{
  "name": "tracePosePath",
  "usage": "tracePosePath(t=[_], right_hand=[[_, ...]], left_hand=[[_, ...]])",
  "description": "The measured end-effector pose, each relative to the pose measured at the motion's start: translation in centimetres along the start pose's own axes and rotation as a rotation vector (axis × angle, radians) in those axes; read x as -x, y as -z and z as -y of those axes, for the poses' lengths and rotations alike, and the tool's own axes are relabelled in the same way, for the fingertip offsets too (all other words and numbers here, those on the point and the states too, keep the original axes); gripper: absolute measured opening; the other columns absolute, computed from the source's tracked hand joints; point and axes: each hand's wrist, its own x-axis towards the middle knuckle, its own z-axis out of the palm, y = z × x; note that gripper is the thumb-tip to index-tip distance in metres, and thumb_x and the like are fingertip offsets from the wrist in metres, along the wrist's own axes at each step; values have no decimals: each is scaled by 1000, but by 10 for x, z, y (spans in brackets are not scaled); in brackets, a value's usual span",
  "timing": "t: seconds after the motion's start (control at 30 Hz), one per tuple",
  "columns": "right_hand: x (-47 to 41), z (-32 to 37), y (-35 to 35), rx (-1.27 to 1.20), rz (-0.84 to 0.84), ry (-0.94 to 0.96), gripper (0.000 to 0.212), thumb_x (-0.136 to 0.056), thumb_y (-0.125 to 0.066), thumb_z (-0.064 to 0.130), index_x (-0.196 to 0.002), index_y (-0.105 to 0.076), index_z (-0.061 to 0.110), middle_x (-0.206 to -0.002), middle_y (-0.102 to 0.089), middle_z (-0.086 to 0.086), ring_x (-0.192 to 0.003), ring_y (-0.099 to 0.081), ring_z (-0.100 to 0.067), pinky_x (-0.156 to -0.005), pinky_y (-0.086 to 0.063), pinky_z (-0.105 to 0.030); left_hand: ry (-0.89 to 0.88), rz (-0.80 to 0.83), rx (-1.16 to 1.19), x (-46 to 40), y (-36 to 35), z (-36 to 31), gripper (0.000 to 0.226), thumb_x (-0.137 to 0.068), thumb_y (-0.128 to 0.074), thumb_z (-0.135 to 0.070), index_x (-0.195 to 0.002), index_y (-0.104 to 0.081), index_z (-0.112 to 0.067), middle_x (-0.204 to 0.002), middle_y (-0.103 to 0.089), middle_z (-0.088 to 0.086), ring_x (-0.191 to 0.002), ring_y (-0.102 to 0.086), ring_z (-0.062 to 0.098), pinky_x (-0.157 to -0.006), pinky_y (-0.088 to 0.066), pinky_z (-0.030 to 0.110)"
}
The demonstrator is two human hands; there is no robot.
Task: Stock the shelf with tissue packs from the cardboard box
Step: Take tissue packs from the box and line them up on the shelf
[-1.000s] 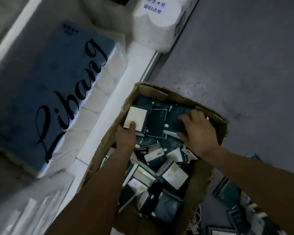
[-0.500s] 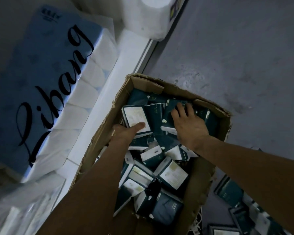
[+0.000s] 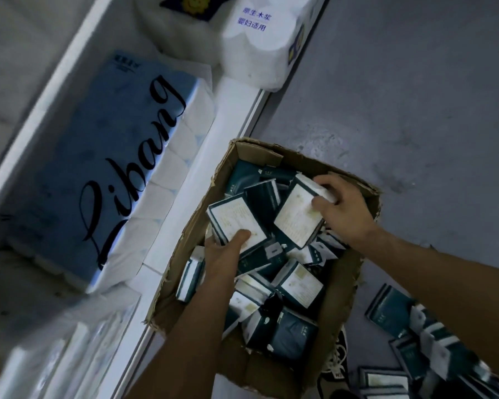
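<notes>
lifting two tissue packs from the cardboard box (image 3: 182, 263), my left hand (image 3: 222, 251) pinches one pack (image 3: 236, 223), my right hand (image 3: 343, 208) grips another (image 3: 297, 217); i should raise them straight, with firm hold, then turn to the shelf (image 3: 234, 110) beside the box

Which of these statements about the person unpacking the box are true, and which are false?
1. Each hand holds a tissue pack. True: the left hand grips one pack and the right hand grips another pack.
2. The cardboard box is empty. False: many packs lie inside.
3. More packs lie on the floor right of the box. True.
4. The big blue package on the shelf reads "Libang". True.
5. The box stands on the shelf. False: it sits on the grey floor.
</notes>
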Motion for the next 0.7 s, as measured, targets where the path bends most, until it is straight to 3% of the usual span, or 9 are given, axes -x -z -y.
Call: tracePosePath(t=[0.07, 0.17, 0.3, 0.43, 0.5, 0.6, 0.7], right_hand=[[12, 17, -1, -149, 17, -130, 21, -94, -58, 8, -112, -61, 17, -96, -64, -1, -76, -61, -8, -52, -51, -15], [39, 48, -1, -241, 29, -228, 19, -96, -55, 11, -111, -64, 19, -83, -66, -1, -70, -61, -13, -42, -45, -18], [81, 89, 5, -269, 75, -301, 16, -93, -64, 20, -109, -65, 21, -79, -68, -3, -59, -64, -8, -39, -41, -14], [131, 135, 11, -118, 189, -297, 22, -89, -69, 32, -91, -69, 9, -66, -70, -3, -46, -58, -8, -41, -40, -18], [155, 159, 13, -80, 210, -255, 26, -89, -69, 33, -84, -66, 8, -55, -64, -1, -36, -48, -9, -36, -32, -18], [194, 199, 16, -110, 232, -108, 20, -86, -72, 29, -96, -67, 11, -66, -67, -6, -40, -51, -16, -37, -34, -22], [232, 235, 17, -256, 334, -32, 41, -80, -76, 8, -117, -66, 21, -93, -75, -9, -69, -70, -27, -47, -51, -27]], left_hand=[[22, 22, 14, 15, 12, -4, 64, -81, -82, -18, -138, -53, -10, -124, -69, 11, -107, -68, 26, -92, -58, 44], [-12, 64, -32, 46, 35, -16, 58, -82, -82, -22, -133, -56, -13, -122, -69, 9, -102, -69, 24, -79, -59, 34], [-60, 93, -40, 91, 67, -28, 60, -78, -84, -27, -132, -57, -18, -118, -71, 7, -100, -71, 25, -84, -60, 40], [-31, 101, -51, 143, 109, -43, 76, -57, -90, -46, -122, -57, -23, -113, -72, 6, -100, -71, 28, -91, -58, 50], [-26, 100, -34, 171, 130, -50, 67, -66, -89, -39, -120, -55, -20, -110, -72, 9, -97, -72, 30, -89, -59, 50], [-47, 98, -38, 215, 163, -61, 60, -74, -85, -33, -121, -53, -16, -109, -72, 10, -95, -72, 30, -85, -60, 45], [-56, 112, -25, 258, 192, -67, 91, -50, -88, -49, -127, -52, -17, -114, -71, 8, -100, -71, 29, -90, -58, 48]])
